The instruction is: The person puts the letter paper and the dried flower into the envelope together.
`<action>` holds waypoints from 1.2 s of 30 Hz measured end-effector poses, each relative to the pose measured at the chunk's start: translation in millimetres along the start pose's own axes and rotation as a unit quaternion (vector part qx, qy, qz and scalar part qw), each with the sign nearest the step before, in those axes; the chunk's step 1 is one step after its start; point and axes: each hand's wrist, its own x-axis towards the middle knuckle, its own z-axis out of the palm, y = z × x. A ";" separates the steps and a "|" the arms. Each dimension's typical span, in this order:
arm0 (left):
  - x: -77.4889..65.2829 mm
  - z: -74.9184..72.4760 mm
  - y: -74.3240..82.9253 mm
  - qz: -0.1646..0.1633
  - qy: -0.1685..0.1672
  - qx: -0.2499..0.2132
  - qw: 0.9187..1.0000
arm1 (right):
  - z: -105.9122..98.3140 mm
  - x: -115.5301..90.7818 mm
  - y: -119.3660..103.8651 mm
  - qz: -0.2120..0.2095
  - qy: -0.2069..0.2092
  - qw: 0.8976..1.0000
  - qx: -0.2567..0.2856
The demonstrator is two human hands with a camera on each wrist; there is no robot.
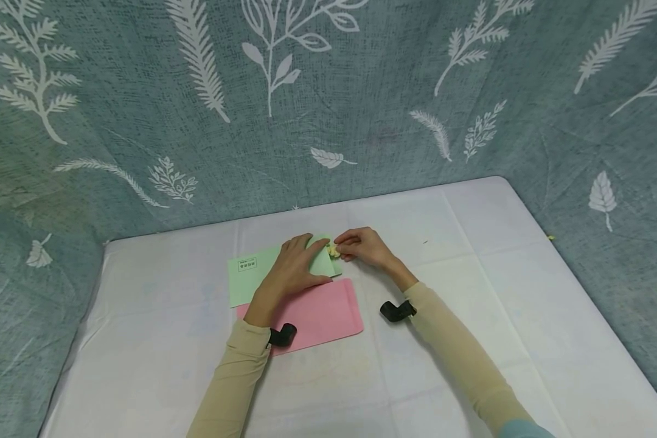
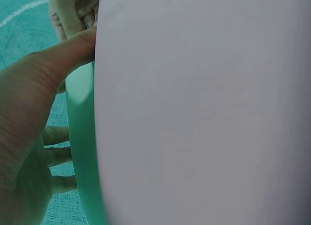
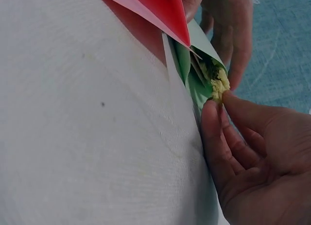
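Observation:
A pale green envelope (image 1: 249, 285) with a small printed box lies on the table. My left hand (image 1: 292, 267) spans it near its right end, gripping it between the thumb at the near edge and fingers at the far edge. The envelope's mouth bulges apart in the right wrist view. There my right hand (image 3: 262, 147) pinches a small yellow dried flower (image 3: 219, 85) between thumb and forefinger. The flower sits right at the mouth, with darker green bits and a thin edge visible inside. Below the left hand lies a pink envelope (image 1: 320, 313), partly overlapping the green one.
A white cloth covers the table (image 1: 438, 243). Behind it hangs a grey-green curtain (image 1: 361, 79) with white leaf prints. A tiny dark speck lies on the cloth to the right. Each wrist wears a black camera mount.

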 end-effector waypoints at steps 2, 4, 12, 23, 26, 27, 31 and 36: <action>0.1 -0.2 -0.6 0.000 -0.001 0.000 1.000 | 1.0 -1.8 -5.5 0.002 -0.002 1.000 -0.001; -0.1 -0.9 -0.5 0.000 -0.001 0.001 1.000 | 2.4 -1.1 -7.0 0.004 -0.004 1.000 -0.002; 0.0 -2.4 -1.3 0.003 -0.001 -0.003 1.000 | 8.3 3.9 -2.6 -0.019 -0.004 1.000 0.023; 1.0 -5.2 -2.1 0.003 -0.001 -0.006 1.000 | 18.0 7.2 -7.0 0.022 0.030 0.999 0.009; 1.5 -5.7 -1.9 0.007 0.002 -0.007 1.000 | 19.2 9.5 -7.1 0.026 0.032 0.999 0.003; 1.6 -6.0 -1.8 0.008 0.002 -0.007 1.000 | 19.3 10.2 -7.0 0.026 0.032 0.999 0.000; 2.2 -6.2 -2.6 0.009 0.002 -0.006 1.000 | 20.3 11.9 -7.8 0.029 0.032 0.999 -0.003; 3.2 -7.3 -3.9 0.007 -0.001 -0.006 1.000 | 21.6 12.8 -11.6 0.035 0.036 0.999 0.006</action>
